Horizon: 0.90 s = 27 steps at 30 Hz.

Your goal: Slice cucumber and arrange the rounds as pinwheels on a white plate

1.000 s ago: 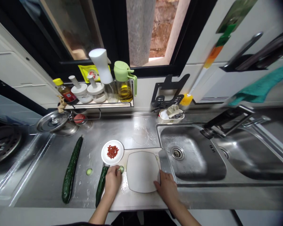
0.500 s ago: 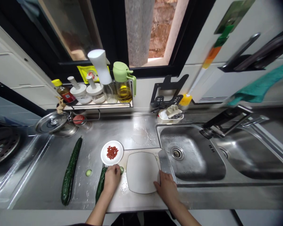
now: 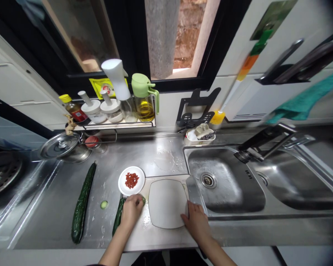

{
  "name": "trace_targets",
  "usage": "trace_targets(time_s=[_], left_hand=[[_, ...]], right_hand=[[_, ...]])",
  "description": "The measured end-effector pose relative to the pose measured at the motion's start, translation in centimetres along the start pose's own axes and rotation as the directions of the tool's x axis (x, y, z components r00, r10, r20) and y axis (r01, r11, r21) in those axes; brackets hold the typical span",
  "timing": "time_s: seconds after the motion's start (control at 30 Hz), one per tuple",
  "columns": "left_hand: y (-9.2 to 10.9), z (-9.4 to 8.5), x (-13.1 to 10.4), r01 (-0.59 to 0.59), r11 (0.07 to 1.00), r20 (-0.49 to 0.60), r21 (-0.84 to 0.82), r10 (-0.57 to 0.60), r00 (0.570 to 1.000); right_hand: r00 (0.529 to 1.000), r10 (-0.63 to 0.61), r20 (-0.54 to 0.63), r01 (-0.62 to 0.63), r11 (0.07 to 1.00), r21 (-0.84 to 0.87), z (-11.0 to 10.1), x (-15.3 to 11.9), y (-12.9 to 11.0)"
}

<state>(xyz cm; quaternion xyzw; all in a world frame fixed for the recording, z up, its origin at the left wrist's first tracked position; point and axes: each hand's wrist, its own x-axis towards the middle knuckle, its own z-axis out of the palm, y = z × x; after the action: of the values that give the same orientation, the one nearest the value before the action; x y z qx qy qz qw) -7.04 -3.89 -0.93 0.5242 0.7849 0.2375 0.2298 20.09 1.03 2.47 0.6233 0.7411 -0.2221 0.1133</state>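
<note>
My left hand is closed at the left of the cutting board, its fingers round a small green cucumber piece that shows only in part. Beside that hand lies a cut cucumber, partly covered by it. My right hand rests at the right edge of a white squarish plate, thumb on top and the other fingers along the side. A knife blade shows beyond this hand. Above my left hand is a round white plate with chopped red pieces.
A whole cucumber and a cucumber slice lie on the steel counter at left. To the right is a double sink with a faucet. Behind stand a lidded pot and a shelf with an oil bottle.
My left hand has shifted slightly to the right and covers more of the small green piece. My right hand has stayed at the squarish plate.
</note>
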Motion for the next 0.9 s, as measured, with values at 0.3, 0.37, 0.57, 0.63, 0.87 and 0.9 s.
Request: trace_targets(time_s=[0.3,0.37,0.57,0.63,0.87,0.9], left_hand=[[-0.2,-0.4,-0.1,0.052,0.998,0.043,0.04,-0.053,0.998],[-0.4,-0.4,-0.1,0.045,0.998,0.036,0.037,-0.046,0.998],[-0.8,-0.1,-0.2,0.04,0.999,0.099,0.029,-0.043,0.994],[-0.8,0.0,-0.2,0.049,0.998,0.078,0.032,-0.051,0.996],[-1.0,0.3,-0.1,0.02,0.999,0.035,0.033,-0.022,0.999],[-1.0,0.3,-0.1,0.016,0.999,0.033,0.033,-0.017,0.999]], right_hand=[[1.0,0.001,-0.021,-0.001,1.0,0.002,0.3,0.0,0.2],[1.0,0.002,-0.019,-0.002,1.0,0.002,0.5,0.0,0.3],[0.999,-0.013,-0.03,0.013,1.0,-0.006,0.7,0.1,0.4],[1.0,-0.003,-0.025,0.003,1.0,-0.005,0.6,0.1,0.4],[0.999,-0.022,-0.038,0.023,1.0,0.008,0.5,0.2,0.4],[0.999,-0.026,-0.04,0.026,1.0,0.009,0.5,0.1,0.4]])
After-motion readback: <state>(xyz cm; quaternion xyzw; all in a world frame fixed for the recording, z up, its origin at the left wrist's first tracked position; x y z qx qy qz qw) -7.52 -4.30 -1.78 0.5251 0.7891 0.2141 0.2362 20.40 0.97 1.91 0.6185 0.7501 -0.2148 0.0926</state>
